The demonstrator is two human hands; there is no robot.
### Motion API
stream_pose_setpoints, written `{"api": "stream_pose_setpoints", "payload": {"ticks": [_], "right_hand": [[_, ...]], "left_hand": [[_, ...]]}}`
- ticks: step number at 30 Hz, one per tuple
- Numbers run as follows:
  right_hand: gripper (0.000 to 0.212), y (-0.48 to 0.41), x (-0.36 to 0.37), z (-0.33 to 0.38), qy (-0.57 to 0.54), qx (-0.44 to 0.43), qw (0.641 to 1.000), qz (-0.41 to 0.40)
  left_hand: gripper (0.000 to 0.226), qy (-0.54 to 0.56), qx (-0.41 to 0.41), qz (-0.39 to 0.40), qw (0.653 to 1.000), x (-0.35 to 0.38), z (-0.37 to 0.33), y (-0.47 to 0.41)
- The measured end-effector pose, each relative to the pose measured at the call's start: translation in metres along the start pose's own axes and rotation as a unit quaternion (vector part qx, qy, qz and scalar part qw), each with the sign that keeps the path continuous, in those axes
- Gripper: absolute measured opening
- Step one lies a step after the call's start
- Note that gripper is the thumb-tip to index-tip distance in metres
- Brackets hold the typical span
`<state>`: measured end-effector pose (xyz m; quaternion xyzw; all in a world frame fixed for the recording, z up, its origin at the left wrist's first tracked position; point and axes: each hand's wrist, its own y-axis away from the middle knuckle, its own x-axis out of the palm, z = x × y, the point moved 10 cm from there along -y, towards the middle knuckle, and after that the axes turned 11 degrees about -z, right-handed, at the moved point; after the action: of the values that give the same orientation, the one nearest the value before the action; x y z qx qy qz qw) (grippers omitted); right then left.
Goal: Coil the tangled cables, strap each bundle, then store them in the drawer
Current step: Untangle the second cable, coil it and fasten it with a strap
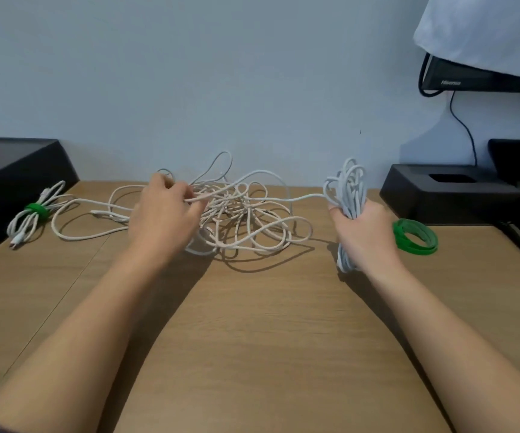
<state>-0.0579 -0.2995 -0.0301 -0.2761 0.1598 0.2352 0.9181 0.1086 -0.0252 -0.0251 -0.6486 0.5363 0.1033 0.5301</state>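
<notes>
My left hand (165,214) reaches forward over the wooden table (268,339). Its fingers are curled and pinch a white strand (302,199) at the left edge of the tangle (246,220), a loose heap of white cable in the middle of the table, by the wall. My right hand (365,226) is closed round a half-made coil (348,189), whose loops stand above the fist while its tail hangs below. The strand runs from the coil across to the heap. Far left lies one finished bundle (33,214), cinched with a green strap. Spare green straps (415,235) sit curled on the table just right of my right hand. No drawer is in view.

I judge the step to be feeding more cable onto the coil. To do it well, I would draw the strand out of the heap slowly, lifting it over crossing loops rather than pulling through them, since a hard tug looks likely to tighten a knot. Each new loop should match those in my right hand and lie beside them without twist. A firm grip should stop the coil springing apart.
</notes>
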Motion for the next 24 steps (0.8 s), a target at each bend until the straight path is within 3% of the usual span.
{"api": "stream_pose_setpoints", "payload": {"ticks": [2,5,8,10,11,13,15,17,18,20,21,23,24], "right_hand": [[0.030,0.002,0.001,0.002,-0.047,0.000,0.998,0.029],[0.017,0.012,0.006,0.018,-0.106,-0.063,0.987,0.105],[0.024,0.017,0.004,0.030,-0.120,-0.114,0.981,0.102],[0.029,0.018,0.004,0.034,-0.141,-0.115,0.979,0.090],[0.029,0.018,0.005,0.035,-0.147,-0.114,0.979,0.089],[0.020,0.018,0.007,0.035,-0.170,-0.104,0.975,0.093],[0.008,0.019,0.009,0.034,-0.179,-0.100,0.973,0.102],[0.009,0.020,0.009,0.033,-0.172,-0.111,0.974,0.101],[0.009,0.020,0.009,0.033,-0.172,-0.115,0.973,0.098],[0.010,0.020,0.009,0.033,-0.169,-0.121,0.973,0.096],[0.015,0.020,0.008,0.032,-0.162,-0.125,0.975,0.091],[0.021,0.018,0.007,0.031,-0.137,-0.134,0.979,0.071],[0.020,0.018,0.006,0.030,-0.122,-0.135,0.981,0.060]], "left_hand": [[0.046,0.030,-0.033,-0.013,0.999,-0.005,0.004,-0.004],[0.064,0.040,-0.127,0.002,0.991,-0.006,0.022,-0.009],[0.046,-0.066,-0.119,0.132,0.982,0.014,0.023,-0.001],[0.026,-0.068,-0.104,0.200,0.972,0.028,0.017,0.008],[0.026,-0.058,-0.104,0.214,0.970,0.030,0.015,0.010],[0.029,-0.018,-0.081,0.175,0.981,0.021,0.003,0.007],[0.022,0.059,-0.014,0.088,0.994,-0.003,-0.023,0.002],[0.026,0.160,0.040,0.023,0.986,-0.028,-0.052,0.002],[0.028,0.232,0.023,0.032,0.972,-0.032,-0.059,0.001],[0.029,0.380,-0.050,0.163,0.909,-0.018,-0.074,0.009],[0.047,0.404,-0.064,0.249,0.878,-0.009,-0.085,0.021],[0.079,0.378,-0.064,0.419,0.823,0.009,-0.097,0.046],[0.082,0.364,-0.067,0.486,0.791,0.018,-0.100,0.059]]}}
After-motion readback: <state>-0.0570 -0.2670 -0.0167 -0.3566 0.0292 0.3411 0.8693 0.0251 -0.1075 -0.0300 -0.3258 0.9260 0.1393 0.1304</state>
